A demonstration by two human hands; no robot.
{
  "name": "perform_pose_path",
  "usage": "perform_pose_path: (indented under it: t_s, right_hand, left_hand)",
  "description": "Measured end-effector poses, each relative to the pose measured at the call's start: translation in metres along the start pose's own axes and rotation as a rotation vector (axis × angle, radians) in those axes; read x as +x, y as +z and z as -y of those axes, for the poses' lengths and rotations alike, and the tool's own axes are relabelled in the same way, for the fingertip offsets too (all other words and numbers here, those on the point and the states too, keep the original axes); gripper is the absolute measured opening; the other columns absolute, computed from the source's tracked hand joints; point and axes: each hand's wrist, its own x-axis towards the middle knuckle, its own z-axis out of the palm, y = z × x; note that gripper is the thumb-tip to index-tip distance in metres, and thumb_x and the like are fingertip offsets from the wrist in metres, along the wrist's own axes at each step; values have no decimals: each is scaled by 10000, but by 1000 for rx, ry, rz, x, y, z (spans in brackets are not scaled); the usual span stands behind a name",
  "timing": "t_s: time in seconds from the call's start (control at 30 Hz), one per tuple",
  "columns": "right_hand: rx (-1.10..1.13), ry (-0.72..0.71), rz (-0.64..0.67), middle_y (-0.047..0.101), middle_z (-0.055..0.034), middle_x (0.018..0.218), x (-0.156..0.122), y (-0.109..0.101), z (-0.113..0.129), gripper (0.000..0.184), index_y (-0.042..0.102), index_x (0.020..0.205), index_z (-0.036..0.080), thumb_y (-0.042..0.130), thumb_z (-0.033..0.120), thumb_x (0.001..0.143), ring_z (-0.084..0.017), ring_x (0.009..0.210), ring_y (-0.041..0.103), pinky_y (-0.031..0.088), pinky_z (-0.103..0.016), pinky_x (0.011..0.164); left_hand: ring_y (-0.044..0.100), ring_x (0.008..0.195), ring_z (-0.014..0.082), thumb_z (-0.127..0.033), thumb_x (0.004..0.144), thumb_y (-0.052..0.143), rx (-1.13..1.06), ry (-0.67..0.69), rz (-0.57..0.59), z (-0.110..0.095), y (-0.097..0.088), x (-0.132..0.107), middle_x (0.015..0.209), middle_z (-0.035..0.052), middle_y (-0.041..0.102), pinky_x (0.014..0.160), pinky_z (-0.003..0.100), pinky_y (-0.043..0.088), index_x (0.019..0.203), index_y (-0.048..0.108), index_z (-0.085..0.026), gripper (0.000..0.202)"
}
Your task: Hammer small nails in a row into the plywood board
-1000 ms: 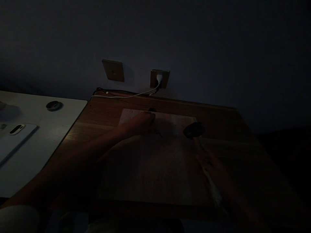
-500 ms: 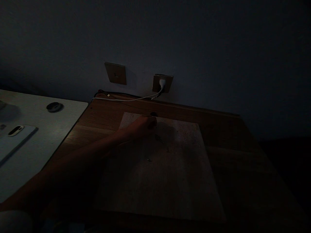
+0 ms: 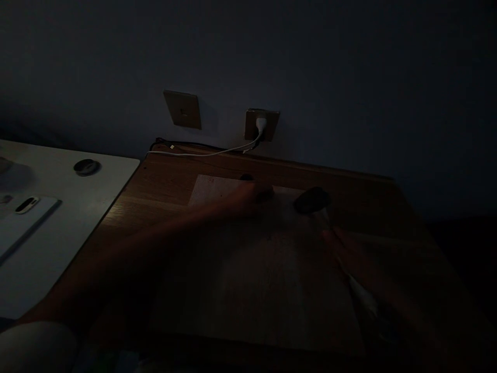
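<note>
In the dim head view, a pale wooden board (image 3: 264, 290) lies on the brown wooden table. My left hand (image 3: 248, 199) is over the board's far part, fingers curled together; anything in them is too dark and blurred to make out. My right hand (image 3: 345, 248) is wrapped round the pale handle of a mallet (image 3: 311, 200), whose thick dark head is above the board's far right corner. The mallet is smeared by motion. A tiny thin piece of metal (image 3: 269, 237), perhaps a nail, shows faintly on the board between my hands.
A white table (image 3: 104, 181) adjoins on the left, bearing a round dark lid-like object (image 3: 87, 167) and a flat pale device (image 3: 42, 207). Cables (image 3: 202, 154) run along the table's back edge to a wall socket (image 3: 267, 124). A small dark round thing (image 3: 246, 177) is behind the board.
My right hand has come into view from the right with the mallet. My left hand has moved to the right over the board, and the small metal pieces are now mostly hidden or blurred.
</note>
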Motion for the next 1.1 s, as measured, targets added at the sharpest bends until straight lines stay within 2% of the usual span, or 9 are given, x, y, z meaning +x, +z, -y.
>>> perform_pose_path:
  t_s: [0.1, 0.23, 0.37, 0.53, 0.6, 0.73, 0.9, 1.1]
  right_hand:
    - [71, 91, 21, 553, 15, 556, 5, 3, -6, 455, 583, 790, 283, 567, 725, 899, -169, 409, 504, 362, -302, 400]
    - [79, 32, -7, 505, 52, 533, 6, 3, -14, 500, 544, 796, 275, 601, 766, 872, -127, 388, 425, 308, -273, 383]
    - [70, 26, -90, 476, 58, 504, 1, -1, -16, 538, 493, 767, 275, 525, 793, 907, -124, 387, 424, 306, -265, 389]
    - [-48, 93, -98, 514, 55, 525, -8, -6, -12, 508, 502, 832, 284, 484, 788, 894, -139, 365, 407, 297, -282, 383]
    - [-111, 66, -87, 533, 36, 554, -9, -5, -11, 509, 528, 855, 284, 463, 787, 894, -169, 417, 473, 350, -303, 429]
    - [-175, 6, -156, 610, -25, 661, -7, 0, -12, 493, 553, 883, 282, 414, 753, 935, -250, 613, 624, 424, -342, 558]
    - [-313, -49, -195, 706, -98, 872, 12, 1, -8, 389, 564, 916, 276, 427, 636, 970, -312, 858, 703, 454, -372, 698]
    - [-438, -78, -175, 695, -120, 924, 40, -3, 4, 418, 610, 949, 252, 365, 585, 1010, -326, 881, 691, 452, -393, 747]
  left_hand:
    - [708, 830, 173, -135, 890, 660, -49, -21, -45, -5, 22, 28, 929, 60, 783, 763, 282, 521, 971, 770, -146, 137]
    - [730, 896, 181, -85, 892, 640, -90, -7, -96, -15, 44, 57, 977, 64, 796, 844, 296, 545, 997, 789, -143, 192]
    - [745, 931, 188, -72, 874, 649, -103, 16, -32, -21, 53, 71, 1017, 62, 809, 868, 302, 558, 1024, 790, -148, 218]
    - [761, 977, 191, -92, 853, 700, -138, 73, 15, -18, 57, 73, 1066, 62, 820, 882, 286, 556, 1094, 786, -165, 266]
    - [763, 986, 191, -102, 862, 692, -152, 77, 13, -17, 57, 72, 1064, 57, 823, 894, 287, 552, 1062, 792, -171, 234]
    - [760, 993, 192, -109, 872, 667, -150, 98, 35, -15, 57, 70, 1077, 52, 824, 905, 285, 545, 1044, 804, -171, 228]
    - [749, 947, 180, -96, 837, 673, -123, 106, 42, -8, 54, 82, 1033, 43, 820, 876, 273, 542, 1043, 808, -167, 257]
    - [741, 905, 181, -111, 829, 699, -155, 96, 20, 5, 44, 99, 986, 63, 814, 865, 271, 536, 1017, 826, -125, 227]
